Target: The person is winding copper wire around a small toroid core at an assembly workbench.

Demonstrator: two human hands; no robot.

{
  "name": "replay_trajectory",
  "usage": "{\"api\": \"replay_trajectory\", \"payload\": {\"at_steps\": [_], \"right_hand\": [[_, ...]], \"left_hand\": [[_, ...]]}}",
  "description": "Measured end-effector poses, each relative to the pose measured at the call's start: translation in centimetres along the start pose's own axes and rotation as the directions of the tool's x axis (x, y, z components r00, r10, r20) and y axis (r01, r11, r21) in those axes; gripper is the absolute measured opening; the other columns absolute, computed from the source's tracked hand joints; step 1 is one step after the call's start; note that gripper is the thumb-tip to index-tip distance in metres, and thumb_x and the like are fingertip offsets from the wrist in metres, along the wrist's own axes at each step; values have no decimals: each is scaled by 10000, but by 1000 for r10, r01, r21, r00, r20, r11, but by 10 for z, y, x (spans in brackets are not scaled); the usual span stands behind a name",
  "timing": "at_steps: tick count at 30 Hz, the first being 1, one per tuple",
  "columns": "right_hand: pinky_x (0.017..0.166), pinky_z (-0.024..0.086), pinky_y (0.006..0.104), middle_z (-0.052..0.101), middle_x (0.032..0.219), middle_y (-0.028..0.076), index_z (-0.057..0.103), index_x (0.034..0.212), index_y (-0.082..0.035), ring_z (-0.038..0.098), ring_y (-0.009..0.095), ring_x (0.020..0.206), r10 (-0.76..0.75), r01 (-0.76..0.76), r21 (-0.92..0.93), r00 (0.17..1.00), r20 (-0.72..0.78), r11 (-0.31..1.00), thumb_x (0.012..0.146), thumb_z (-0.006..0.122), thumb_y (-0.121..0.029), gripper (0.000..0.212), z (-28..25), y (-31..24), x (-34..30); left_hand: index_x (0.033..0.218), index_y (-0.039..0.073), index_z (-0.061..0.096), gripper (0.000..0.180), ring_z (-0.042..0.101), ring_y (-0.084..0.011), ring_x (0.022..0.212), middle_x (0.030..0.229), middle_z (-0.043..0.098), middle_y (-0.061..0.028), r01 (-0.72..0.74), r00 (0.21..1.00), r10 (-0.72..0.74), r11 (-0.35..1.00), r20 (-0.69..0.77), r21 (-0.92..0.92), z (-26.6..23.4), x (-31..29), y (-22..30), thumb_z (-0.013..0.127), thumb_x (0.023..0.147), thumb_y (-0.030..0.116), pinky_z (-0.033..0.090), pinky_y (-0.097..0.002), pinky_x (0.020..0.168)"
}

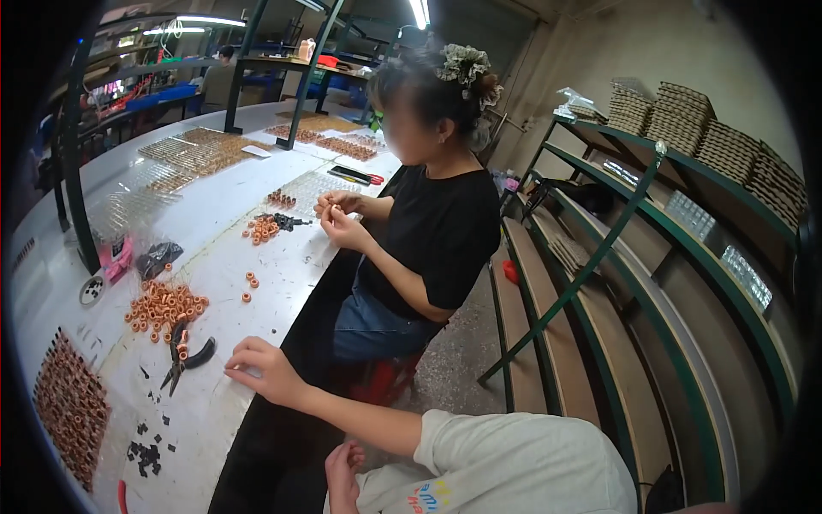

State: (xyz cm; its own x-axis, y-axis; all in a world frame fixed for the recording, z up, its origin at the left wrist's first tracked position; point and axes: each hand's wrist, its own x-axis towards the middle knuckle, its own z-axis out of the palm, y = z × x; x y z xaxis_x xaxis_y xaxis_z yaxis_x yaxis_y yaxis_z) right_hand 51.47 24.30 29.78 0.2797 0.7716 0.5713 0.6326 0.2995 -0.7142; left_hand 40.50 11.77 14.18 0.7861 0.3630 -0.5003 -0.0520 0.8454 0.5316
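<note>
My right hand (267, 370) hovers by the near table edge, its fingers bent and apart, with nothing visible between them. Just left of it lie pliers (176, 367) with dark handles, jaws toward me. A heap of small copper-coloured rings (163, 304) is spread beyond the pliers, a few touching their handles. Low in front of my body, away from the table, is my left hand (343, 469). Its fingers are curled, and whatever they hold, if anything, is hidden. Small black pieces (147, 458) are scattered on the white table (201, 441).
Dense rows of copper-coloured parts (70, 411) stand at the left. A tape roll (92, 291) and black plastic bag (159, 257) lie beyond the heap. On my right a co-worker (437, 231) handles a small part. Green-framed shelves (616, 188) hold stacked trays (681, 113).
</note>
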Motion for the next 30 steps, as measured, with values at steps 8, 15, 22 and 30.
{"api": "replay_trajectory", "payload": {"at_steps": [8, 15, 22, 30], "right_hand": [[711, 444, 259, 604, 879, 56, 670, 840, -22, 541, 177, 793, -139, 126, -161, 988, -73, 979, 810, 703, -57, 57, 20, -29, 1], [721, 445, 265, 608, 880, 51, 663, 874, -25, 542, 185, 807, 18, -19, -120, 1000, -13, 993, 796, 715, -94, 116, 30, -38, -1], [774, 441, 290, 609, 898, 54, 653, 903, -44, 534, 213, 827, -129, 110, -275, 990, -52, 955, 760, 730, -135, 186, 41, -16, -1], [767, 475, 312, 613, 962, 87, 644, 983, -26, 562, 212, 825, -136, 107, -291, 987, -82, 951, 713, 768, -109, 308, 97, 25, -15]], "left_hand": [[1023, -39, 615, 216, 549, -146, 650, 792, 617, -94, 27, 996, -16, 993, 92, -113, -13, -13, 2, 479, 935, 104, 428, -226, 581], [1035, -25, 609, 217, 561, -146, 676, 810, 616, -95, 89, 988, -52, 960, 145, -265, -32, -30, 11, 498, 940, 137, 426, -225, 607], [1071, -17, 607, 242, 567, -149, 703, 841, 618, -89, 88, 990, -46, 944, 136, -318, -36, -7, 10, 504, 942, 160, 439, -235, 639], [1087, -4, 623, 258, 616, -137, 717, 876, 669, -76, 59, 982, 11, 930, 188, -364, -119, 21, 8, 517, 930, 171, 480, -230, 641]]}}
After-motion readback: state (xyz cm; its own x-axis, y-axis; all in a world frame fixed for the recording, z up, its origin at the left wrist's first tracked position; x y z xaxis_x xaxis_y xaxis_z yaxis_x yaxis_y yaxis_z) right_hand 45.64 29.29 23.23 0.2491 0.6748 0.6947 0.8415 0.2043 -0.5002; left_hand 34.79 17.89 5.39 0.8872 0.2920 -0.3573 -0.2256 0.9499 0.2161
